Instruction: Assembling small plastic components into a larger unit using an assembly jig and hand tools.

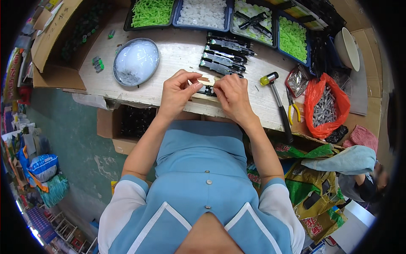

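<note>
At the front edge of the bench both my hands work close together over a small black part (206,90), which lies in a cream-coloured block (206,97). My left hand (179,92) has its thumb and forefinger curled toward each other at the part's left end. What sits between those fingertips is too small to name. My right hand (233,94) is closed at the part's right end, fingertips pressed together and hiding what they grip. Just beyond, several long black plastic assemblies (222,65) with greyish clear strips lie in a row.
Behind are trays of green strips (152,13), white pieces (202,14) and green caps (292,39). A round dish (136,61) of clear pieces stands left. A hammer (277,95), yellow-handled pliers (293,111) and a red bag (312,101) of grey parts lie right.
</note>
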Motion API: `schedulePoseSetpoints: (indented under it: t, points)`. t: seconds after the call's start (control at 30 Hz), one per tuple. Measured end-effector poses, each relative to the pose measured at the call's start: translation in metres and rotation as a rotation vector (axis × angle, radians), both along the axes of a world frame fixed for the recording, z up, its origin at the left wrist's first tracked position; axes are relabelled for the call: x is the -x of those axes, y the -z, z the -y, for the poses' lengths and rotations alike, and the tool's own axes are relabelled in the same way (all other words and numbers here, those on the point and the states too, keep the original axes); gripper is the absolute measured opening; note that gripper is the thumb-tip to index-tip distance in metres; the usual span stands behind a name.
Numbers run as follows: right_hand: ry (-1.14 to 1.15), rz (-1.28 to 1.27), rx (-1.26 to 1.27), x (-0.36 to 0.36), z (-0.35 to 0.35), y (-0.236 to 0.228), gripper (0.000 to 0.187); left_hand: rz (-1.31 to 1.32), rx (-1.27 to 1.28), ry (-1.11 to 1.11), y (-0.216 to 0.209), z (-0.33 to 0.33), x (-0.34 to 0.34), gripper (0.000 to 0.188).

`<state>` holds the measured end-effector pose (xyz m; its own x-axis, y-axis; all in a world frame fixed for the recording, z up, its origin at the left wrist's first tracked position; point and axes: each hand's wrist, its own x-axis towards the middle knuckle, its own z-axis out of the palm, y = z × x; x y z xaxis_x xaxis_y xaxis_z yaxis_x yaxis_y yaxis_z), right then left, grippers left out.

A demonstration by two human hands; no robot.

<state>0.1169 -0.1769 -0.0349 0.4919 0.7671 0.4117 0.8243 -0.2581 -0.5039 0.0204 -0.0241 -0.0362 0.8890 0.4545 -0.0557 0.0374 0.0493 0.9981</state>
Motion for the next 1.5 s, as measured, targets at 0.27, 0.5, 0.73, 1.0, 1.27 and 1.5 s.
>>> schedulePoseSetpoints:
  t: [0.27,0.5,0.73,1.0,1.27,1.5]
  points:
    - [-0.048,0.187,0.165,0.0,-0.008,0.004,0.012,-0.03,-0.339,0.137,0.013,-0.002,-0.014,0.024]
    - [0.084,-0.063,-0.026,-0.03,0.029,0.006,0.014,-0.302,-0.83,0.382,-0.015,-0.003,-0.039,0.02]
    - [0.355,-0.001,0.31,-0.053,0.08,-0.004,0.018,-0.397,-0.901,0.575,-0.038,-0.012,-0.083,0.023]
    - [0.377,0.228,0.395,-0.048,0.077,-0.007,0.007,-0.124,-1.365,0.317,-0.038,0.0,-0.196,0.01]
    - [0.361,0.246,0.438,-0.044,0.077,-0.008,0.006,-0.252,-1.364,0.386,-0.039,-0.002,-0.232,0.018]
    - [0.367,0.321,0.478,-0.046,0.078,0.003,0.008,-0.275,-1.458,0.544,-0.054,0.002,-0.235,0.015]
